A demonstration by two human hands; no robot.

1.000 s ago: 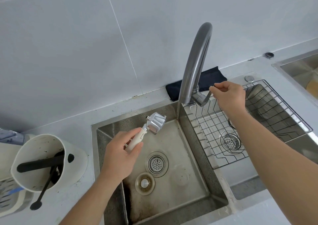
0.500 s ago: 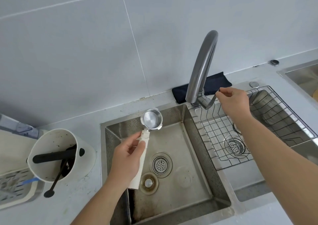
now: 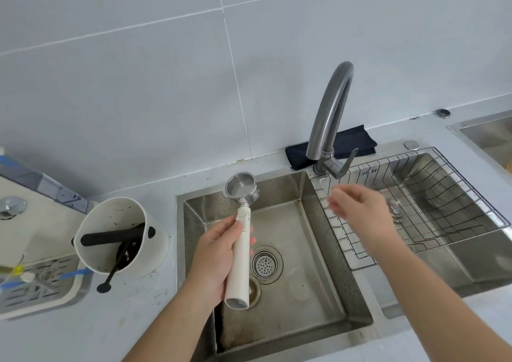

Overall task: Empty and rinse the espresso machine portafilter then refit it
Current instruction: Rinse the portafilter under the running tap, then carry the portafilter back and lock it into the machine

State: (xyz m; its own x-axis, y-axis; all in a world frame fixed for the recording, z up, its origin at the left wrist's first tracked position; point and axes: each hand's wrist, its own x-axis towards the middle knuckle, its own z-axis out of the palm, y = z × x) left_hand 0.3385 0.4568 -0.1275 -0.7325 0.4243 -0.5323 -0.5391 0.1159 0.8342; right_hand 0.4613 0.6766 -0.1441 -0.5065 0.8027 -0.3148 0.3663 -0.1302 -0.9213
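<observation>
The portafilter (image 3: pixel 241 188) has a shiny steel basket and a long white handle. My left hand (image 3: pixel 214 253) grips that handle over the left sink basin (image 3: pixel 327 273), with the basket's open side up near the basin's back-left corner. The basket looks bare inside. My right hand (image 3: pixel 360 209) is blurred, holds nothing, and hovers below the grey tap's lever (image 3: pixel 346 165), clear of it. No water runs from the tap spout (image 3: pixel 329 112). The espresso machine's edge (image 3: pixel 33 184) shows at far left.
A white knock box (image 3: pixel 116 234) with a black bar and a black-handled tool stands left of the sink. A drip tray (image 3: pixel 41 287) lies at lower left. A wire rack (image 3: pixel 415 201) fills the right basin. A dark cloth (image 3: pixel 332 145) lies behind the tap.
My right hand has let go of the tap lever and dropped toward me. My left hand has turned the portafilter basket-up and moved it left. The camera has tilted up.
</observation>
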